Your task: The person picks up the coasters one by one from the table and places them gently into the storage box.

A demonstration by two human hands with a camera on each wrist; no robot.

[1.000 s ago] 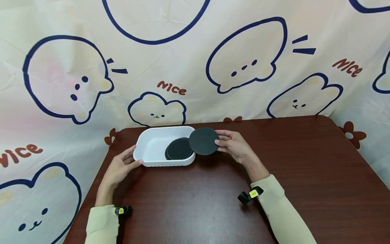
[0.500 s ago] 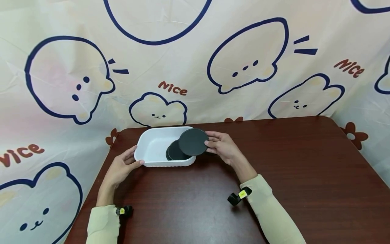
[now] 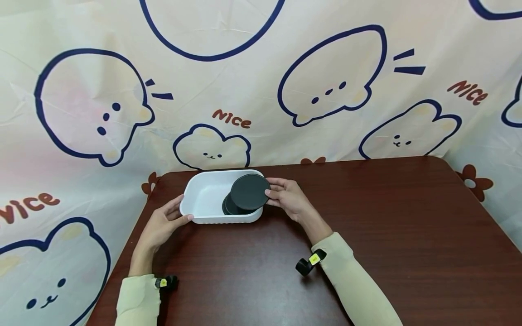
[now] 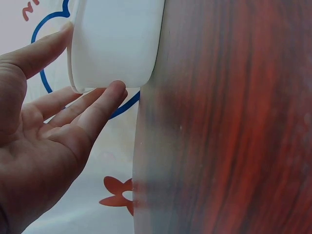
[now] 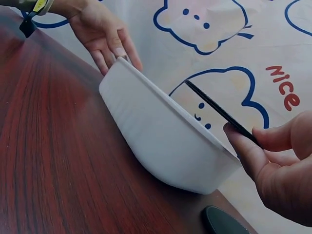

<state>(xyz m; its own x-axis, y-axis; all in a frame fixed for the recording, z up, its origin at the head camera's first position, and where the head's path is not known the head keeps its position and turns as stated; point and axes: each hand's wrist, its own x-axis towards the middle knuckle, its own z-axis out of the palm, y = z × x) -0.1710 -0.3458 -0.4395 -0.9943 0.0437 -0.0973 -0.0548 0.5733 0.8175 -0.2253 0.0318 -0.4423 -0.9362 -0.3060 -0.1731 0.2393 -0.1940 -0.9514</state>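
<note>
A white plastic tub (image 3: pixel 202 199) stands near the table's back edge, with several black round coasters (image 3: pixel 229 208) lying at its right end. My left hand (image 3: pixel 161 222) holds the tub's left end, thumb at the near corner and fingers on the end wall. Between thumb and fingers, my right hand (image 3: pixel 287 197) pinches one black coaster (image 3: pixel 249 192) by its right edge. That coaster is tilted above the tub's right end and partly covers the ones inside. Edge-on in the right wrist view, the held coaster (image 5: pixel 217 108) shows as a thin disc over the rim.
A dark rounded object (image 5: pixel 222 222) lies on the table beside the tub's right end, partly cut off in the right wrist view. The brown wooden table (image 3: pixel 387 217) extends to the right and front. A cartoon-printed cloth (image 3: pixel 261 81) hangs behind it.
My right hand has moved left with the coaster, from beyond the tub's right rim to over its right end. The left hand and the tub have stayed in place.
</note>
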